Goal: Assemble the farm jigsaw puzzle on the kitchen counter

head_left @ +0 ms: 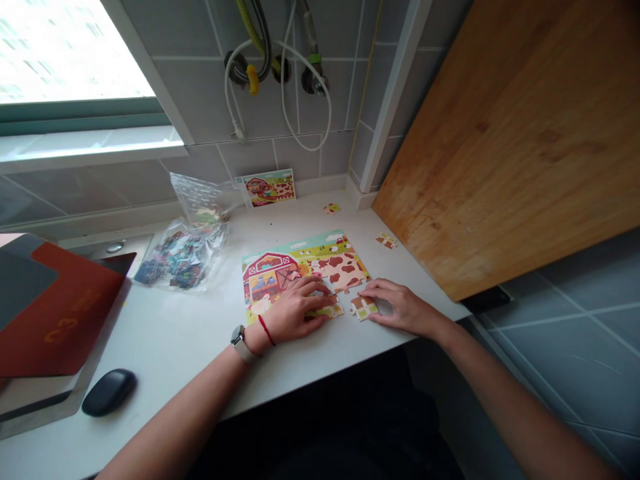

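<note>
A farm-scene jigsaw puzzle point(343, 267) lies partly joined on the white table, showing a red barn and a spotted cow. My left hand point(303, 305) rests flat across its lower middle, fingers spread, hiding some of the pieces beneath. Just right of the puzzle's lower edge, my right hand point(397, 305) pinches a brown, white and green puzzle piece point(364, 308) between thumb and fingers. A small gap separates that piece from the joined part. Two loose puzzle pieces lie beyond: one point(387, 240) by the wooden board, another point(331, 209) near the back wall.
A picture card point(269, 188) of the farm leans against the tiled wall. To its left sit clear plastic bags point(183, 257) of puzzle pieces. A black mouse point(109, 392) and an orange-grey folder point(75, 320) occupy the left. A large wooden board point(510, 147) stands at right.
</note>
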Available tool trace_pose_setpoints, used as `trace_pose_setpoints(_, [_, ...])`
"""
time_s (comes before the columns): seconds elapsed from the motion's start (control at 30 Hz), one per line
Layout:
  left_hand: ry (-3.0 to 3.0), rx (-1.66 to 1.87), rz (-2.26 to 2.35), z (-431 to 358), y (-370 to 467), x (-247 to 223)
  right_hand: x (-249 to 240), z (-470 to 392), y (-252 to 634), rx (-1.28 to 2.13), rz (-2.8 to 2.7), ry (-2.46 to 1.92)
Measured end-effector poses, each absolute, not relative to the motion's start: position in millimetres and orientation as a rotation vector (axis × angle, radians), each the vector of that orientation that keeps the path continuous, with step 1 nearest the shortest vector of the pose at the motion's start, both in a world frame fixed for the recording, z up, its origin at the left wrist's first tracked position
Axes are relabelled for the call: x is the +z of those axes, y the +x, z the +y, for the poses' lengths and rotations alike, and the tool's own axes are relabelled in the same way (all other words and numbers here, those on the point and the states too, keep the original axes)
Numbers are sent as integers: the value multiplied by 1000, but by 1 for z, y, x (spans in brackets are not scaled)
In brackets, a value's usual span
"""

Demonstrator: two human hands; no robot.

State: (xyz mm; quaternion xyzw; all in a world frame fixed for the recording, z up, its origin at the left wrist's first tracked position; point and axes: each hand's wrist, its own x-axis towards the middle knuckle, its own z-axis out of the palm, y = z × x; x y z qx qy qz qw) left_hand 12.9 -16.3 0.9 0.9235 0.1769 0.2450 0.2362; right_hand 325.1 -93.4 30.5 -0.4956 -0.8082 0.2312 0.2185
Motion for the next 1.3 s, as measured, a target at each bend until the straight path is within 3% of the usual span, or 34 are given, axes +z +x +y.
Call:
trace_pose_setpoints(0.53, [2667,595,514,-19,15,-3,19,-86,296,321,-2312,-1093])
trace_pose_setpoints(1.3, [2621,603,502,-18,15,-3,8,-97,301,380,-2124,-1269])
